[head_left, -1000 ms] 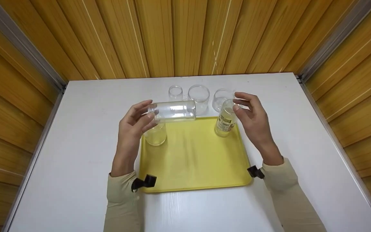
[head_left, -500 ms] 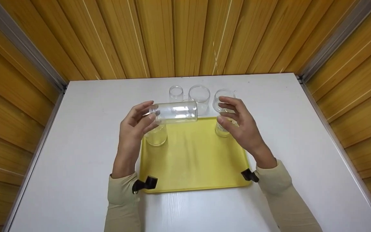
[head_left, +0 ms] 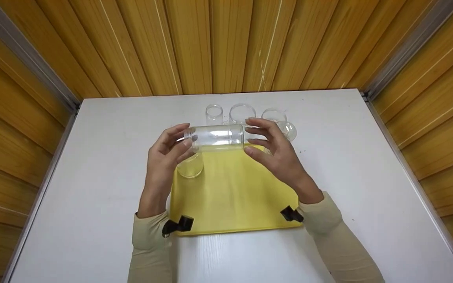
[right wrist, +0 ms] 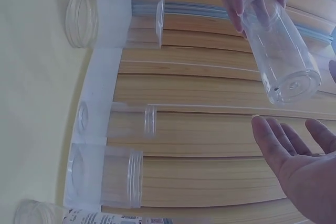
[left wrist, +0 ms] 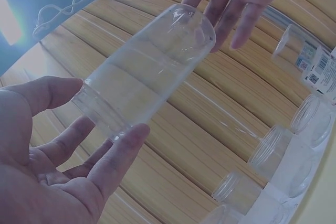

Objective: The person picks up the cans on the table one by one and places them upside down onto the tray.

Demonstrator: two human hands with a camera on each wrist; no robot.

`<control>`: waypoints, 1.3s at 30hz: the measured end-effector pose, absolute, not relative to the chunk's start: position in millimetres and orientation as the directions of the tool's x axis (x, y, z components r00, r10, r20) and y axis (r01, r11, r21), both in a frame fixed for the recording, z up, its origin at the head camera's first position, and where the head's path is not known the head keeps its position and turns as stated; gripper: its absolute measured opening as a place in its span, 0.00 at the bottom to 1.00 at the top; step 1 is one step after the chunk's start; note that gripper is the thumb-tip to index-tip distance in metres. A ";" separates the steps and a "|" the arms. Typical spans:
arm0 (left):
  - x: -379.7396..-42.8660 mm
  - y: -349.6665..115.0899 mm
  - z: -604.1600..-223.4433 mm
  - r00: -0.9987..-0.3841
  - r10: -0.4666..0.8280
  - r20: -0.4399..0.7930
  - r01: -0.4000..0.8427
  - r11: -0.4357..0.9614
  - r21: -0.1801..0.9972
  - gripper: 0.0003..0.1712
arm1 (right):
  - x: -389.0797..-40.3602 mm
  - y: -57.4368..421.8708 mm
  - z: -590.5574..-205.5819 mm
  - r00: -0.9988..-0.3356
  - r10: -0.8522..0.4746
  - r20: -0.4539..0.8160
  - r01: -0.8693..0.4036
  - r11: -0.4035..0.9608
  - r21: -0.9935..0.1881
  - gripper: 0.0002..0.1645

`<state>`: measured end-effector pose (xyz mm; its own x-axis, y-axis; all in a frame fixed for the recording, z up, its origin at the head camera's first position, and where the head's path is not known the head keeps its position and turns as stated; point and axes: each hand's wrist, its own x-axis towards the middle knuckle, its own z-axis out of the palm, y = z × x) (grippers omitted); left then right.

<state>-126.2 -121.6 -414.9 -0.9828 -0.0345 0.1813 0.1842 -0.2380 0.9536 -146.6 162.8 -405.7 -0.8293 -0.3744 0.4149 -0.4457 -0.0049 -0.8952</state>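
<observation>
**Yellow tray (head_left: 230, 196) below, clear jar (head_left: 218, 137) aloft**

Watching remotely, I judge the handling partway along: the jar is up, held sideways above the tray's far edge, and setting it down remains undone. The person's left hand (head_left: 161, 157) pinches its neck between thumb and fingers; the right hand (head_left: 281, 159), fingers loosely spread and holding nothing, hangs just beside the base, a gap showing in my right wrist view. A second jar (head_left: 190, 168) stands on the tray at far left; a labelled jar (left wrist: 319, 72) sits to the right, mostly hidden from my head view. Three far jars (head_left: 242, 114) line the white tabletop (head_left: 92, 177). Smooth, see-through and cylindrical, the raised jar shows bright glare, no visible label and a round base at right.
</observation>
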 end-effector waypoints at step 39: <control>-124.1 -121.3 -411.6 -0.977 -0.005 0.215 0.213 -0.133 0.968 0.23 | -148.3 152.7 -409.1 -0.811 -0.342 0.475 -0.495 -0.031 -0.868 0.30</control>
<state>-124.1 -121.3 -411.6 -0.9767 -0.0053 0.2146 0.2134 -0.1334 0.9678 -148.3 152.7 -409.1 -0.8110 -0.3420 0.4747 -0.4952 -0.0309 -0.8682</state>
